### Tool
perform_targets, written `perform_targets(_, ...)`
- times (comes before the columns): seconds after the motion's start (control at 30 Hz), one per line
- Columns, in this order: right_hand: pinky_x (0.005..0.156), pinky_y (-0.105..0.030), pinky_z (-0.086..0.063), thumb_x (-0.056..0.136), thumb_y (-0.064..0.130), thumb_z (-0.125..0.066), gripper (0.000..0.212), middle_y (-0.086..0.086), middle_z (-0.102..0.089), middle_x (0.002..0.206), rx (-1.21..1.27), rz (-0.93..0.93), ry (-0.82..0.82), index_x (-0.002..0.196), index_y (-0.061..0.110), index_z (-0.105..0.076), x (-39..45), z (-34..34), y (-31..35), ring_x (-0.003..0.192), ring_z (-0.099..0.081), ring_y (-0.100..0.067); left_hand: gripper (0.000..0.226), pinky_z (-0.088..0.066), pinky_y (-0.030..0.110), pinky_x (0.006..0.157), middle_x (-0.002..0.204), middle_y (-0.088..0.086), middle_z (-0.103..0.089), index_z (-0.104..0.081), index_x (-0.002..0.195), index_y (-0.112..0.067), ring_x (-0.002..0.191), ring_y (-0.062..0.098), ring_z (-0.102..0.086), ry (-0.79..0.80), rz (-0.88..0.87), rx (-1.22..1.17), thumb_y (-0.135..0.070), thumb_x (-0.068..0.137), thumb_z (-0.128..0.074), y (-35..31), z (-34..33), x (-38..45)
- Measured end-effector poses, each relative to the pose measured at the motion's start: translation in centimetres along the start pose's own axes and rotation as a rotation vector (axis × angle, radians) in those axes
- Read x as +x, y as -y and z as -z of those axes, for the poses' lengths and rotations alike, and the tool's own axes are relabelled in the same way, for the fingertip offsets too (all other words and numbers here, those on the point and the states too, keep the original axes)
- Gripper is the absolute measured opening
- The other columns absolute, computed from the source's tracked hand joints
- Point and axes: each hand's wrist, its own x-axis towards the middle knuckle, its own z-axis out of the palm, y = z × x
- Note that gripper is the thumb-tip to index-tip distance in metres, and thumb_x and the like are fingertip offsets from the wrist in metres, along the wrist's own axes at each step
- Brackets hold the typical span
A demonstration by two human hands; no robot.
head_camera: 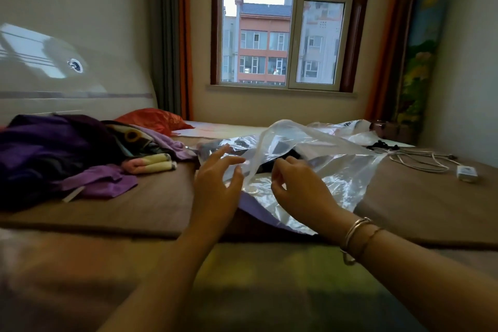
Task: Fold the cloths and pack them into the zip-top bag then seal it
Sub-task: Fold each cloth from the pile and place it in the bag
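A large clear zip-top bag [331, 170] lies crumpled on the brown bed [151, 210] in front of me, its upper layer lifted into a peak. Dark cloth [283, 155] shows through the plastic inside it. A purple cloth [258, 213] lies under the bag's near edge. My left hand [215, 183] has its fingers spread and fairly straight, touching the bag's left side. My right hand [296, 186], with bracelets on the wrist, has its fingers curled and pinches the raised plastic layer. A pile of loose cloths [54, 151], mostly purple, sits at the left.
A pink and cream rolled cloth [151, 166] and a lilac cloth [107, 183] lie beside the pile. A red pillow [153, 118] sits at the back. A second plastic bag [353, 129], a black item [382, 146] and a white cable with adapter [466, 173] lie at the right.
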Motion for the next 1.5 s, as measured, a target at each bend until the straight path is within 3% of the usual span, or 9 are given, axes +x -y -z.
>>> perform_targets(0.13, 0.067, -0.033, -0.043, 0.087, 0.014, -0.054, 0.006, -0.007, -0.056, 0.09, 0.098, 0.062, 0.052, 0.088, 0.008, -0.056, -0.9, -1.4, 4.8, 0.079, -0.051, -0.022, 0.022, -0.027, -0.003, 0.087, 0.123, -0.006, -0.057, -0.069, 0.107, -0.013, 0.119, 0.004, -0.046, -0.133, 0.193, -0.049, -0.007, 0.093, -0.053, 1.8, 3.7, -2.9)
perform_targets(0.2, 0.066, -0.033, -0.043, 0.088, 0.015, -0.054, 0.008, -0.006, -0.055, 0.091, 0.132, 0.077, 0.097, 0.094, 0.009, -0.055, -0.7, -2.9, 6.9, 0.078, -0.052, -0.022, 0.024, -0.035, 0.005, 0.087, 0.117, -0.009, -0.058, -0.068, 0.107, -0.016, 0.117, 0.01, -0.051, -0.19, 0.296, -0.094, -0.008, 0.094, -0.05, 3.7, 5.9, -4.4)
perform_targets(0.3, 0.072, -0.037, -0.051, 0.09, 0.018, -0.051, 0.013, -0.005, -0.056, 0.1, 0.165, 0.1, 0.174, 0.102, 0.012, -0.053, 0.5, -5.8, 9.4, 0.082, -0.056, -0.021, 0.025, -0.051, 0.041, 0.082, 0.109, 0.003, -0.064, -0.066, 0.109, -0.021, 0.097, 0.032, -0.059, -0.25, 0.477, -0.177, -0.012, 0.097, -0.046, 7.1, 8.9, -5.9)
perform_targets(0.4, 0.072, -0.036, -0.052, 0.091, 0.018, -0.049, 0.017, -0.003, -0.055, 0.102, 0.176, 0.106, 0.213, 0.106, 0.014, -0.053, 2.3, -9.7, 11.8, 0.083, -0.056, -0.02, 0.026, -0.037, 0.025, 0.042, 0.077, 0.001, -0.058, -0.063, 0.114, -0.02, 0.051, 0.016, -0.044, -0.292, 0.615, -0.159, -0.013, 0.099, -0.044, 9.4, 11.5, -5.2)
perform_targets(0.7, 0.098, -0.025, -0.032, 0.099, 0.025, -0.042, 0.035, -0.005, -0.041, 0.142, 0.477, 0.071, 0.567, 0.131, 0.016, -0.053, 8.5, -23.8, 17.9, 0.125, -0.043, -0.022, 0.028, -0.036, 0.013, 0.059, 0.099, -0.009, -0.057, -0.059, 0.119, -0.019, 0.074, -0.002, -0.05, -0.295, 0.671, 0.047, -0.01, 0.097, -0.045, 14.8, 16.3, -3.4)
perform_targets(0.83, 0.112, -0.034, -0.021, 0.102, 0.036, -0.036, 0.042, -0.011, -0.032, 0.151, 0.47, 0.051, 0.658, 0.137, 0.019, -0.05, 11.9, -27.8, 19.4, 0.139, -0.026, -0.028, 0.024, -0.043, 0.024, 0.08, 0.109, -0.001, -0.063, -0.064, 0.109, -0.019, 0.101, 0.014, -0.057, -0.338, 0.708, 0.0, -0.009, 0.094, -0.048, 17.1, 17.2, -3.0)
perform_targets(0.93, 0.117, -0.043, -0.006, 0.102, 0.045, -0.026, 0.049, -0.006, -0.013, 0.16, 0.349, 0.062, 0.762, 0.146, 0.027, -0.036, 13.7, -29.4, 19.9, 0.147, -0.005, -0.025, 0.026, -0.042, 0.023, 0.076, 0.109, -0.003, -0.063, -0.064, 0.107, -0.022, 0.095, 0.009, -0.057, -0.34, 0.732, 0.02, -0.008, 0.094, -0.047, 17.7, 17.2, -2.9)
perform_targets(1.3, 0.117, -0.047, 0.002, 0.104, 0.038, -0.012, 0.053, -0.008, -0.048, 0.141, 0.054, 0.228, 0.848, 0.129, 0.015, -0.053, 12.2, -25.9, 17.4, 0.137, -0.033, -0.022, 0.023, -0.037, 0.018, 0.052, 0.103, -0.004, -0.064, -0.06, 0.105, -0.029, 0.069, 0.009, -0.051, -0.276, 0.72, 0.049, -0.011, 0.094, -0.049, 15.8, 15.3, -3.7)
perform_targets(1.5, 0.119, -0.04, 0.001, 0.104, 0.038, -0.016, 0.047, 0.002, -0.043, 0.146, 0.116, 0.234, 0.814, 0.135, 0.027, -0.05, 6.5, -19.4, 13.1, 0.14, -0.028, -0.008, 0.029, -0.051, 0.035, 0.087, 0.117, 0.0, -0.059, -0.058, 0.118, -0.027, 0.103, 0.02, -0.057, -0.251, 0.634, 0.179, -0.015, 0.093, -0.051, 15.0, 14.9, -4.6)
